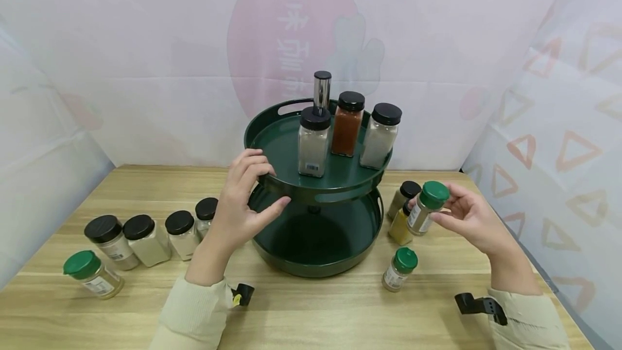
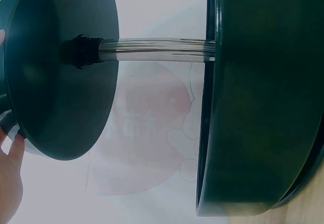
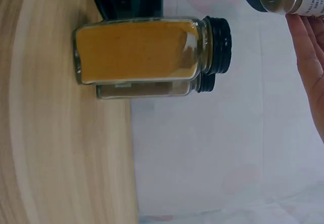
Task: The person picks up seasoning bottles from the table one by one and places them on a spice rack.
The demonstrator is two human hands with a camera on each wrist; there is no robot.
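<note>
My left hand (image 1: 238, 201) grips the near left rim of the upper tray (image 1: 274, 145) of a dark green two-tier turntable, fingers over the edge and thumb against the outer wall. In my right hand (image 1: 473, 220) is a spice jar (image 1: 424, 212) with a green lid, pinched and raised off the table to the turntable's right. Behind and below it stand a black-lidded jar of yellow powder (image 3: 136, 51) and another black-lidded jar (image 1: 396, 201). A second green-lidded jar (image 1: 399, 269) stands nearer the table's front. The lower tray (image 1: 316, 270) shows a bare floor.
Three black-lidded jars stand on the upper tray: a pale one (image 1: 312, 150), a red-brown one (image 1: 346, 131) and another pale one (image 1: 379, 142). A metal post (image 1: 322, 91) rises behind them. Left on the wooden table (image 1: 301, 317) are several black-lidded jars (image 1: 150, 244) and a green-lidded jar (image 1: 97, 280).
</note>
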